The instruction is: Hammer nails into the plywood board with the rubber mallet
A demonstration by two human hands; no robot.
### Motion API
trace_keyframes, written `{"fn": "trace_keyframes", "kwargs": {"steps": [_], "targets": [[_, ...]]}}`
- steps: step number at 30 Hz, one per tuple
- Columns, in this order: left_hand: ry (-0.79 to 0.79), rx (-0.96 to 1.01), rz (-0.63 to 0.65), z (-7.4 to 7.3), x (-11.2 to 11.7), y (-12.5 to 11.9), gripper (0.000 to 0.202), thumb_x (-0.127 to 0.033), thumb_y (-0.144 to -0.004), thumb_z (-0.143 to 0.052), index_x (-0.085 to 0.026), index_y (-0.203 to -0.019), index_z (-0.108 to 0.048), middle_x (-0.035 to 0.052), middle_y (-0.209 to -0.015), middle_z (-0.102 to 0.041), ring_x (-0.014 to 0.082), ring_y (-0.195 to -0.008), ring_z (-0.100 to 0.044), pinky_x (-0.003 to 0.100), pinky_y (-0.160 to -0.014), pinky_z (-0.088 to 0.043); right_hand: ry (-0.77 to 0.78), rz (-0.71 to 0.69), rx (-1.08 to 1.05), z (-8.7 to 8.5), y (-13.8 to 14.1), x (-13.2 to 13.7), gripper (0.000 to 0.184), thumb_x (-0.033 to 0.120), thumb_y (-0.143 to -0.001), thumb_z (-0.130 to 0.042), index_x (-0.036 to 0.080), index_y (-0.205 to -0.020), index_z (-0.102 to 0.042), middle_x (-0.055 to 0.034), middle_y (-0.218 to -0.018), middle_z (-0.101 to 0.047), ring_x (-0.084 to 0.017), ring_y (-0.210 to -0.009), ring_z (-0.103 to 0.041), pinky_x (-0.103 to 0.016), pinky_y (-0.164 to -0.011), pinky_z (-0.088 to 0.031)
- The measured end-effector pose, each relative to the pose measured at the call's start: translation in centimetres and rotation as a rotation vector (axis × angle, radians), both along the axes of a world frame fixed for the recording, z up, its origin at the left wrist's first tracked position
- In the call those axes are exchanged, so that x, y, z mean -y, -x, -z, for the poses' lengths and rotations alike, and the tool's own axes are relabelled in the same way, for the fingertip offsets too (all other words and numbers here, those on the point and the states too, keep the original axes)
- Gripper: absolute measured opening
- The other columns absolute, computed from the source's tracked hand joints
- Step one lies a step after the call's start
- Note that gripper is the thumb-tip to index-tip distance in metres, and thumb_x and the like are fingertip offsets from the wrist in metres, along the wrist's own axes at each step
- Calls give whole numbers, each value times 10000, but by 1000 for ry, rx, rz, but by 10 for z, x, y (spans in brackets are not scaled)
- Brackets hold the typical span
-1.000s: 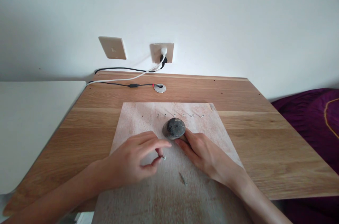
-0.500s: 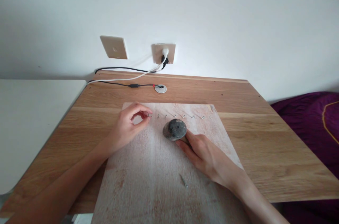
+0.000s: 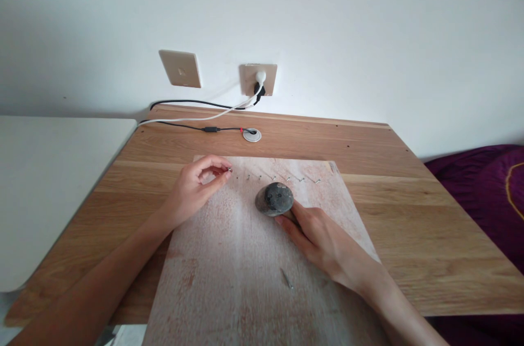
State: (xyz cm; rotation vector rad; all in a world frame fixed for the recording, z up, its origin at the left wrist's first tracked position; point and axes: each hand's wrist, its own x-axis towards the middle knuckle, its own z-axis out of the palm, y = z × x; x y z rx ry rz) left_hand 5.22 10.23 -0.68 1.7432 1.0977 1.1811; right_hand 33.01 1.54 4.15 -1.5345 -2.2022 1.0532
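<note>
A pale wooden board [image 3: 245,275] lies on the wooden desk [image 3: 409,209]. My left hand [image 3: 196,188] pinches a small nail [image 3: 230,170] by thumb and forefinger at the board's far left, at the end of a row of several nails [image 3: 282,178] standing in the board. A grey round stone [image 3: 275,198] rests on the board just below that row. My right hand [image 3: 317,234] lies flat on the board with its fingertips touching the stone's near side. One loose nail [image 3: 287,279] lies on the board near my right wrist.
Two wall plates [image 3: 180,68] sit above the desk, one with a plug [image 3: 258,79] and white and black cables [image 3: 192,117] running to a cable grommet [image 3: 251,135]. A white table [image 3: 49,171] adjoins at left. Purple bedding [image 3: 483,188] lies at right.
My left hand picked a nail up from the board's middle and carried it up to the left end of the nail row. My right hand and the stone stayed put.
</note>
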Motion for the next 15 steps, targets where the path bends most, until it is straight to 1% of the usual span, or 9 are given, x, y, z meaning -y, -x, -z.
{"fn": "trace_keyframes", "kwargs": {"steps": [5, 11, 15], "targets": [[54, 8, 31, -2, 2, -2, 160, -341, -925, -737, -199, -998, -733, 68, -1023, -793, 202, -979, -761, 354, -947, -624, -7, -8, -5, 1, 0, 1, 214, 336, -1124, -410, 243, -957, -507, -39, -822, -696, -215, -725, -665, -337, -683, -385], [113, 54, 18, 1, 3, -1, 229, -369, -909, -768, -201, -1054, -712, 82, -1066, -803, 223, -1002, -783, 387, -976, -627, -50, -11, 2, 2, -2, 2, 209, 330, -1123, -425, 247, -952, -513, -37, -822, -705, -215, -714, -664, -339, -675, -392], [176, 96, 15, -2, 3, -1, 286, -400, -887, -792, -206, -1072, -692, 81, -1063, -811, 236, -1022, -788, 394, -969, -630, -52, -17, -2, 3, -2, 3, 208, 336, -1128, -419, 247, -966, -515, -34, -825, -706, -219, -733, -674, -335, -681, -390]]}}
